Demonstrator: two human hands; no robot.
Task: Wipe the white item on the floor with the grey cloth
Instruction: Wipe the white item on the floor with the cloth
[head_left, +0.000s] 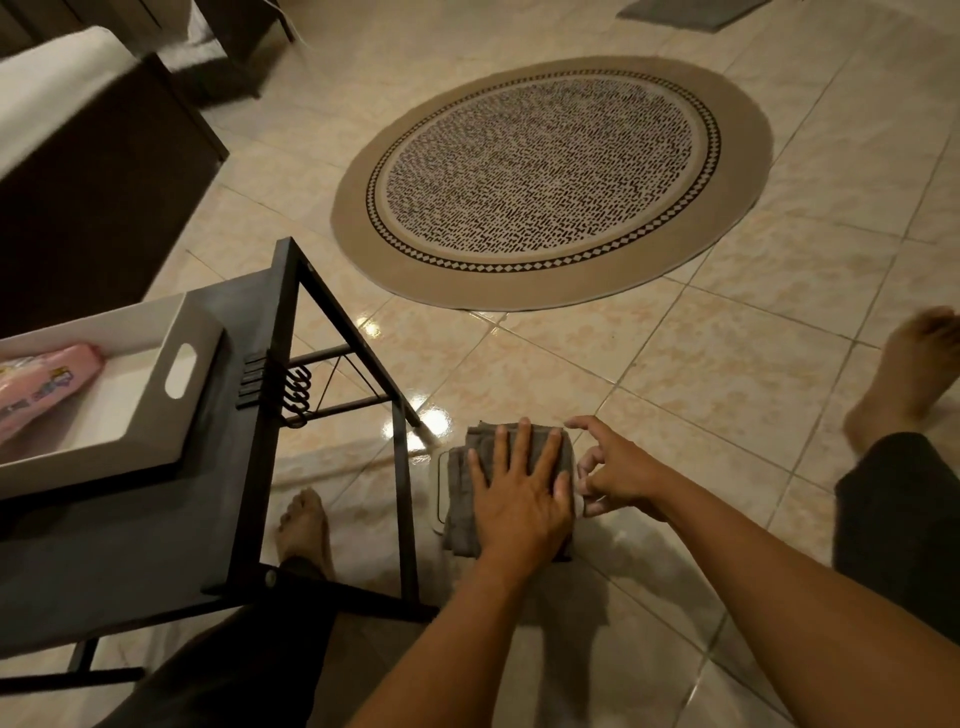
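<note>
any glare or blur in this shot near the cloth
Head view: bright glare spots on the glossy floor tiles just beyond the grey cloth; dim, warm lighting; the white surface at upper left is smeared; wide-angle lens bends the edges.

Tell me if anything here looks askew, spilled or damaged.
Nothing looks spilled or broken. The left hand presses the folded grey cloth flat over the white item, of which only an edge shows; the right hand steadies its side. The round patterned beige rug lies flat on the glossy tiled floor.
</note>
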